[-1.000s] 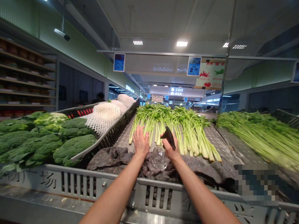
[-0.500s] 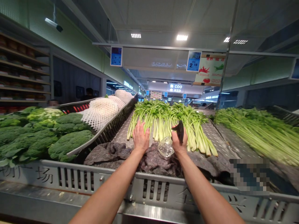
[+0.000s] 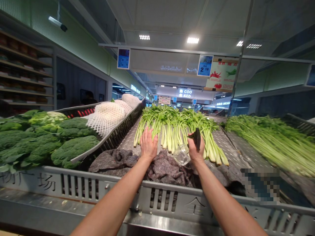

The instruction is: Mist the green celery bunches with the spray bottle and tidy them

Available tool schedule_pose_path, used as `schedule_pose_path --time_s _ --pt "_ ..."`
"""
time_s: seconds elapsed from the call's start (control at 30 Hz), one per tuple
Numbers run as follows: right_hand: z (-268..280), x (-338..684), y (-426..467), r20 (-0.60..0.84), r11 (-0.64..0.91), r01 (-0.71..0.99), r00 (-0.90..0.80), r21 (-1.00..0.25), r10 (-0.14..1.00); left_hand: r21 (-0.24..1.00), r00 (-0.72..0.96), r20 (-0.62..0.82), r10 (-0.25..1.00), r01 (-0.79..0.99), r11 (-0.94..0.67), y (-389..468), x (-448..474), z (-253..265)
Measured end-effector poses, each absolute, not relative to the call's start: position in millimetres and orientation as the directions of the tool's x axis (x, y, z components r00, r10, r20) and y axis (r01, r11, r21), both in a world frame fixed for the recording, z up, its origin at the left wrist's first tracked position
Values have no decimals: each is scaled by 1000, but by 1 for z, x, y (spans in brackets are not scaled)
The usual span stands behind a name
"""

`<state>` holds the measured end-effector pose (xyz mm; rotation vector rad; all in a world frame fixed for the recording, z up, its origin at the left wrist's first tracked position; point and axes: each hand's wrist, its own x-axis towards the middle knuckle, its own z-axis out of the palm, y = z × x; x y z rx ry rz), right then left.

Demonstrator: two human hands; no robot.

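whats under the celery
Patterned grey surface shows around the celery and in gaps between bunches; whatever lies directly beneath the celery is hidden, and the right hand covers more.

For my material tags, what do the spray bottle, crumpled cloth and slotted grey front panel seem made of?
Spray bottle: glossy, clear plastic or possibly glass; see-through with bright glints. Crumpled cloth: likely matte felt, given its fuzzy, mottled folds. Slotted grey front panel: perhaps satin plastic, from its even colour and soft sheen.
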<state>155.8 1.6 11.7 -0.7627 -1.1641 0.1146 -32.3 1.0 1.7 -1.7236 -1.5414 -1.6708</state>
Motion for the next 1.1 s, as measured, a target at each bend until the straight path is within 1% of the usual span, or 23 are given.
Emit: schedule_pose_path --time_s 0.3,0.43,0.57,0.67,0.73,0.93,1.1 --pt "12 170 -8 823 731 385 330 -564 462 435 -229 849 476 815 -383 1 -31 1" --pt "14 173 -11 807 698 410 361 -588 467 419 -218 855 471 825 -378 2 -31 0" --pt "13 182 -12 775 636 448 435 -628 459 409 -204 855 476 830 -379 2 -30 0" --pt "12 189 -10 749 636 422 509 -647 424 412 -201 853 482 826 -385 1 -31 1" --pt "12 192 -10 744 652 401 526 -643 411 413 -202 852 483 825 -384 1 -31 1" --pt "10 197 -12 781 674 422 475 -607 407 413 -200 855 478 820 -396 0 -31 2" --pt "9 199 -15 784 663 432 444 -611 434 416 -199 851 486 820 -393 0 -30 2"
